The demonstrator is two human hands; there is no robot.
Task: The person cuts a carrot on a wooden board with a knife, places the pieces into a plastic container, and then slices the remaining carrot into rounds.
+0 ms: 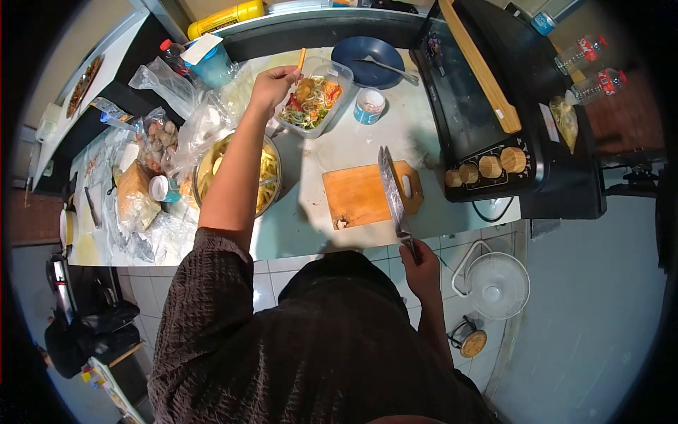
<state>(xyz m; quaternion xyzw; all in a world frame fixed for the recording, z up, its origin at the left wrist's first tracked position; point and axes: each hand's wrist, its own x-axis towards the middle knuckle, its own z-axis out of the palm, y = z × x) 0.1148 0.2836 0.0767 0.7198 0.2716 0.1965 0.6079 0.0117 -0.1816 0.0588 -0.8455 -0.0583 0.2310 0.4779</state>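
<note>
Raised over the near-left rim of a clear plastic container (342, 73), my left hand (274, 87) pinches a thin orange stick (302, 58), perhaps a piece of carrot. Bean sprouts and other cut vegetables (311, 102) fill the container. My right hand (421, 267) grips a large knife (393, 191) by its handle, the blade pointing away from me across the wooden cutting board (353, 194). A small white piece (407, 186), perhaps a garlic clove, lies on the board right of the blade. Under my left forearm is a bowl (278, 177) of pale yellow cut pieces, partly hidden.
Behind the container are a dark blue plate (360, 53) with a fork and a small blue-and-white tub (369, 106). A black oven (487, 152) with wooden knobs stands at right. Plastic bags (159, 138) and jars crowd the left. A white basket (498, 285) is below, right.
</note>
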